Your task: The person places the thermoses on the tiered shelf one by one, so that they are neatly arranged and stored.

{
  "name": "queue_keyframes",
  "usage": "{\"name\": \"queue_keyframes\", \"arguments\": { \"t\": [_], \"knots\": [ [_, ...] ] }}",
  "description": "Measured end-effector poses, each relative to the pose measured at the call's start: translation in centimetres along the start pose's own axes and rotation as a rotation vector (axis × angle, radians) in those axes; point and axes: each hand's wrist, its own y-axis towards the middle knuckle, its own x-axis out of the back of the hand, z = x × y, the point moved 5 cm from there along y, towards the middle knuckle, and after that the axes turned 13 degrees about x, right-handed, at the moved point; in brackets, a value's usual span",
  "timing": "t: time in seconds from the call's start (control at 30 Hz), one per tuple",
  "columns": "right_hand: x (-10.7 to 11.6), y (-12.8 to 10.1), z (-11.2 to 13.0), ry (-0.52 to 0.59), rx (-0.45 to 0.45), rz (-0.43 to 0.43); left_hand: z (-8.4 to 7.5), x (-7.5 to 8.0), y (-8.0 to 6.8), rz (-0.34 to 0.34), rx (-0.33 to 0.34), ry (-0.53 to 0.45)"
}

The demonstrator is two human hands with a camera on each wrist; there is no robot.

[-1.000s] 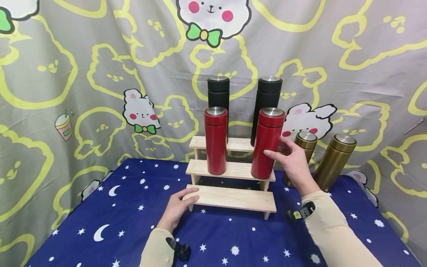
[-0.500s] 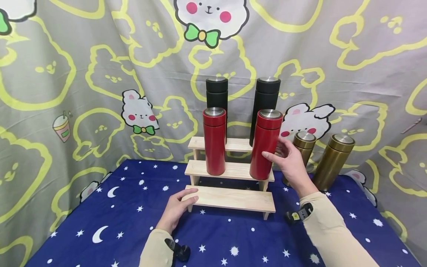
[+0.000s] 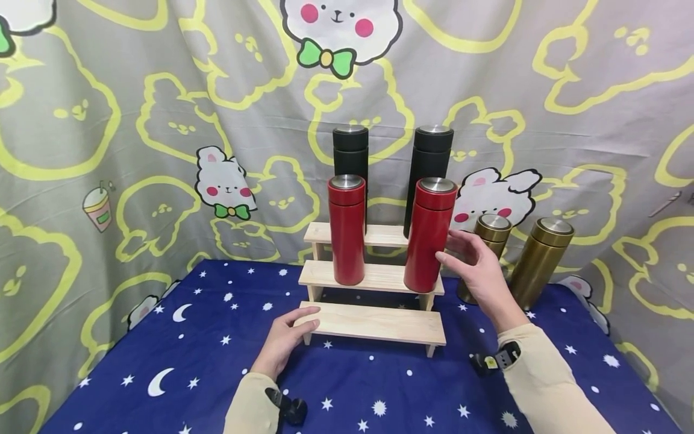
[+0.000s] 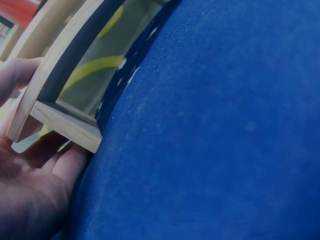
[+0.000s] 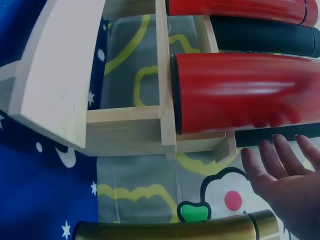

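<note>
A three-step wooden stand sits on the blue starred cloth. My left hand grips the left end of its bottom step, thumb on top, fingers beneath by the leg. Two red flasks stand on the middle step, the left one and the right one. My right hand hovers open just right of the right red flask, its fingers straight and a little apart from the flask. Two black flasks stand on the top step.
Two gold flasks stand on the cloth right of the stand, right behind my right hand; one shows in the right wrist view. A grey cartoon-print curtain closes off the back and sides. The bottom step carries nothing.
My right hand has come off the right red flask and drawn back slightly to the right. The flask stays upright on the middle step. The left hand has not moved.
</note>
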Motion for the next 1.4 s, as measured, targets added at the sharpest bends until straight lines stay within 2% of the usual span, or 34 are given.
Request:
{"name": "queue_keyframes", "arguments": {
  "t": [0.23,0.37,0.67,0.97,1.4],
  "knots": [
    [1.4,-0.9,-0.1,-0.035,0.084,-0.087,-0.3,0.0,-0.5,0.014,-0.001,-0.024],
    [2.5,-1.6,-0.4,-0.058,0.091,-0.131,-1.3,-0.2,-1.5,0.025,0.005,-0.025],
    [3.8,-3.0,-1.7,-0.177,0.014,-0.181,1.0,0.3,1.0,0.015,0.010,-0.039],
    [4.6,-4.1,-2.7,-0.285,-0.057,-0.248,0.9,0.2,0.8,0.006,0.022,-0.041],
    [5.0,-4.9,-3.5,-0.284,-0.024,-0.284,1.0,0.1,0.8,0.029,0.007,-0.038]
  ]
}}
